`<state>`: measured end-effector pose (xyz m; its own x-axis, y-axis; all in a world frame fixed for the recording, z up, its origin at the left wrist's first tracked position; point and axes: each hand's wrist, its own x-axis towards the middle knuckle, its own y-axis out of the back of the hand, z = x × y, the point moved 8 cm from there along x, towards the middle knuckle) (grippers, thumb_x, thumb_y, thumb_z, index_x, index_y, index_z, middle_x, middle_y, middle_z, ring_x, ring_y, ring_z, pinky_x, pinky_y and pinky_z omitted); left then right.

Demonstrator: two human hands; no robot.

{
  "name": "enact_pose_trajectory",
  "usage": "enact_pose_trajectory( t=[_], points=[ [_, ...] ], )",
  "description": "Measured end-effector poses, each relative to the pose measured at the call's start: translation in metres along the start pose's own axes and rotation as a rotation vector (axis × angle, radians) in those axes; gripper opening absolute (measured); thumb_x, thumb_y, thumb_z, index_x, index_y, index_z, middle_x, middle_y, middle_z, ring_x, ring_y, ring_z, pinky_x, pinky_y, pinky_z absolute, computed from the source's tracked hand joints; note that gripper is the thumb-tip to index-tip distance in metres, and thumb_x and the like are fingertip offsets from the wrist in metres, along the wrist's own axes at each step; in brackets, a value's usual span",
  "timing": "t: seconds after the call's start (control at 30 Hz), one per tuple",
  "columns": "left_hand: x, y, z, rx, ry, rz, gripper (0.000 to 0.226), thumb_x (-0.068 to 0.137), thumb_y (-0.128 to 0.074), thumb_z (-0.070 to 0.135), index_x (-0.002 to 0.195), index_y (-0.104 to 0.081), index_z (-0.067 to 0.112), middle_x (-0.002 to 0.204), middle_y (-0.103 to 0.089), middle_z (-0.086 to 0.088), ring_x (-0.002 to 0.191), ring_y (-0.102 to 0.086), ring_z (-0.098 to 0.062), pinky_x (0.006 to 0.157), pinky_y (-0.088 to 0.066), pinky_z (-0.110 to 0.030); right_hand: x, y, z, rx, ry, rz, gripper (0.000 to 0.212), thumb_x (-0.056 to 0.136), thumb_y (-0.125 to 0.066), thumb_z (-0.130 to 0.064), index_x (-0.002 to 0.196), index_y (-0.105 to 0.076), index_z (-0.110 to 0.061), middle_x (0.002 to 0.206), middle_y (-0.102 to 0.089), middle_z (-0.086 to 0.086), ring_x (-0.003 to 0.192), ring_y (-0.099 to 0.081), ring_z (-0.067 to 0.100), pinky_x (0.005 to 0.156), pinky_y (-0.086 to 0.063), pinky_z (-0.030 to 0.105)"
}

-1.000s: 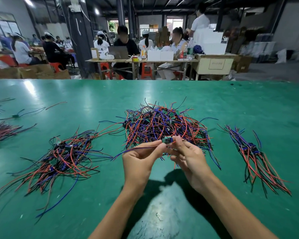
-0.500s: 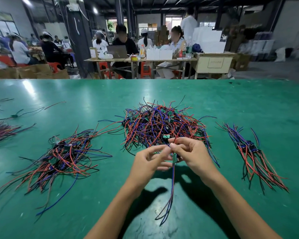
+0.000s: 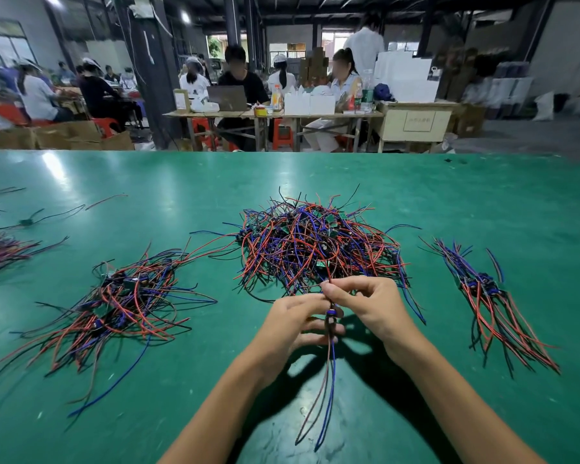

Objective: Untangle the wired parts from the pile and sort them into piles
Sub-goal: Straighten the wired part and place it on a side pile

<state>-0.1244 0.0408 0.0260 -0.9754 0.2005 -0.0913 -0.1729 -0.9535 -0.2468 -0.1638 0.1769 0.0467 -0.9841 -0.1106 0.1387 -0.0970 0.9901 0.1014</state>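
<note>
A big tangled pile (image 3: 318,244) of red, blue and black wired parts lies at the table's centre. In front of it both hands hold one wired part (image 3: 331,318) upright. My right hand (image 3: 370,304) pinches its upper wires just by the pile's near edge. My left hand (image 3: 293,324) holds the part's small body from the left, fingers curled round it. Its red and blue wires (image 3: 325,390) hang down toward me. A sorted pile (image 3: 121,299) lies to the left, and a straighter bundle (image 3: 493,303) lies to the right.
The green table (image 3: 315,175) stretches wide. A purple-red bundle (image 3: 0,251) and a few loose wires (image 3: 37,217) lie at the far left edge. Beyond the table, people sit at benches with boxes and bottles.
The part was turned from lying level between my hands to hanging upright, and its wires swung down toward me. Both hands dropped slightly, nearer to me.
</note>
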Motion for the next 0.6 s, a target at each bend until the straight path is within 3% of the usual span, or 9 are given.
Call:
enact_pose_trajectory(
  t=[0.07,0.17,0.33,0.47,0.6],
  points=[
    [0.000,0.001,-0.001,0.041,-0.024,0.010,0.020,0.096,-0.066,0.016,0.108,-0.075,0.003,0.098,-0.073,-0.014,0.078,-0.073,-0.024,0.073,-0.060,-0.031,0.000,-0.003,0.001,0.026,-0.016,-0.007,0.016,0.078,-0.085,-0.032,0.085,-0.083,-0.019,0.088,-0.079,-0.002,0.079,-0.062,0.015,0.079,-0.045,0.032],
    [0.001,0.005,-0.001,0.044,-0.031,0.051,0.017,0.097,-0.061,0.007,0.102,-0.076,0.003,0.100,-0.074,-0.022,0.075,-0.073,-0.026,0.071,-0.061,-0.030,-0.003,-0.012,0.008,0.118,-0.091,-0.054,0.022,0.078,-0.082,-0.037,0.090,-0.083,-0.019,0.089,-0.079,0.003,0.080,-0.068,0.010,0.080,-0.050,0.025],
    [0.001,0.006,-0.001,0.007,0.003,0.048,0.032,0.094,-0.045,-0.003,0.094,-0.076,0.003,0.093,-0.074,-0.026,0.073,-0.072,-0.029,0.071,-0.062,-0.034,-0.009,-0.026,0.014,0.147,-0.146,-0.079,0.016,0.087,-0.073,-0.038,0.096,-0.082,-0.029,0.080,-0.076,-0.003,0.058,-0.058,0.007,0.054,-0.043,0.017],
    [0.000,0.009,-0.002,-0.021,0.007,0.116,0.021,0.096,-0.057,0.008,0.089,-0.073,-0.003,0.085,-0.074,-0.024,0.065,-0.070,-0.027,0.065,-0.061,-0.032,-0.012,-0.031,0.012,0.174,-0.091,0.008,0.014,0.093,-0.071,-0.028,0.093,-0.081,-0.018,0.079,-0.075,0.009,0.059,-0.065,0.014,0.048,-0.051,0.024],
    [-0.001,0.012,0.002,0.009,-0.057,0.152,0.021,0.095,-0.063,0.007,0.083,-0.078,0.002,0.082,-0.075,-0.020,0.062,-0.070,-0.025,0.064,-0.062,-0.031,-0.015,-0.031,0.011,0.215,-0.076,0.078,0.018,0.097,-0.064,-0.016,0.089,-0.080,-0.013,0.075,-0.074,0.007,0.057,-0.065,0.014,0.045,-0.051,0.026]
  ],
)
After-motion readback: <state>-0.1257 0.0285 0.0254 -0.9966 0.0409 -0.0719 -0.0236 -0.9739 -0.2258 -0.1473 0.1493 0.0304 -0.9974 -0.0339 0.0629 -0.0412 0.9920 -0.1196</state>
